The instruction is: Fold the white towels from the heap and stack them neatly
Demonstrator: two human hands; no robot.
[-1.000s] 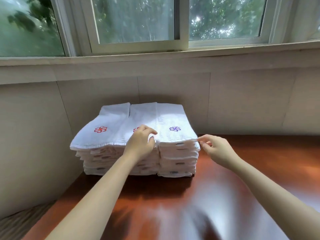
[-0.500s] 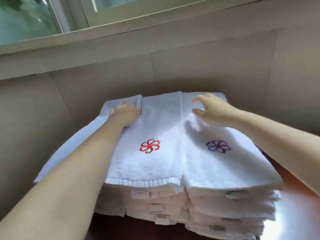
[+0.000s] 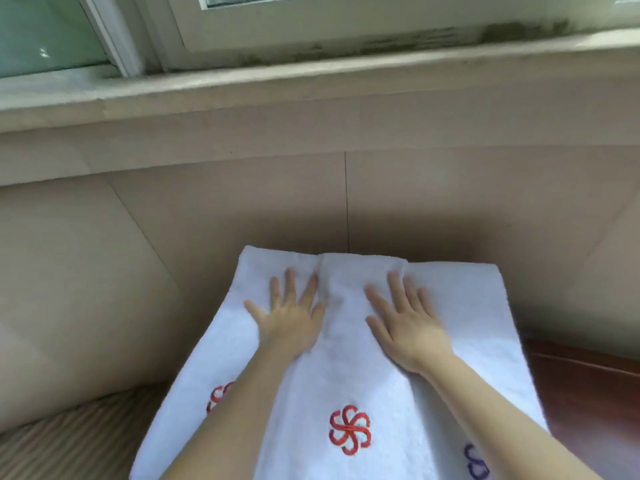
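Pressing flat on the folded white towels: both hands, palms down, fingers spread, gripping nothing. Left hand [image 3: 289,318] lies on the left towel [image 3: 221,344], its fingers reaching the seam with the middle towel [image 3: 349,368]. Right hand [image 3: 403,323] rests on the middle towel's far right side, fingertips near a small ruck at the far edge. Right towel [image 3: 485,323] lies alongside, touching. Red pinwheel emblem [image 3: 349,429] shows on the middle towel between the forearms; a second red emblem [image 3: 218,396] is partly hidden by the left forearm; a purple emblem [image 3: 476,462] is cut off at the lower frame edge. Towels sit against the beige tiled wall [image 3: 242,202] under the window sill [image 3: 311,84]. Red-brown wooden tabletop [image 3: 588,393] shows at right.
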